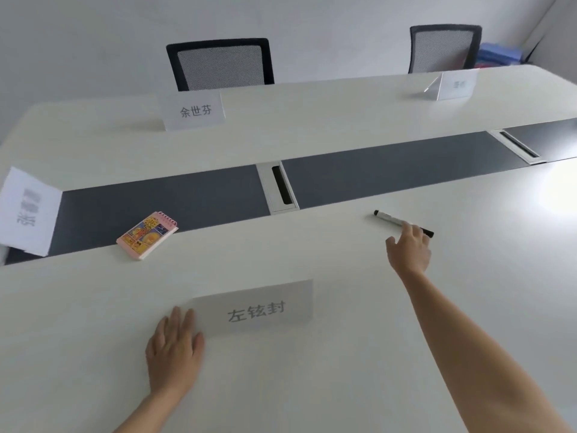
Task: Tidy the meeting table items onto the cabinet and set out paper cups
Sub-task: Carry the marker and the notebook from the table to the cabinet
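My left hand (175,348) lies flat on the white meeting table (327,392) at the near edge. Its fingers are straight and close together, and their tips touch the left end of the nearest name card (254,310). It has hold of nothing.

My right hand (409,250) reaches farther out and to the right, onto the marker (390,218). The marker lies on the table top, near the dark centre strip (390,170) but apart from it, with its black cap pointing left. My fingers cover the right half of its white barrel and my thumb is spread away to the left, off the marker. Whether the fingers have closed round it I cannot tell, since they hide their own tips.

To the left, a small spiral notebook (146,235) with a bright cover lies across the near edge of the dark strip. A second name card (28,210) stands at the left end of the table. Two more stand on the far side, one at the left (193,110) and one at the right (457,85), each in front of a black mesh chair (220,65). A cable hatch (282,189) sits in the middle of the strip.
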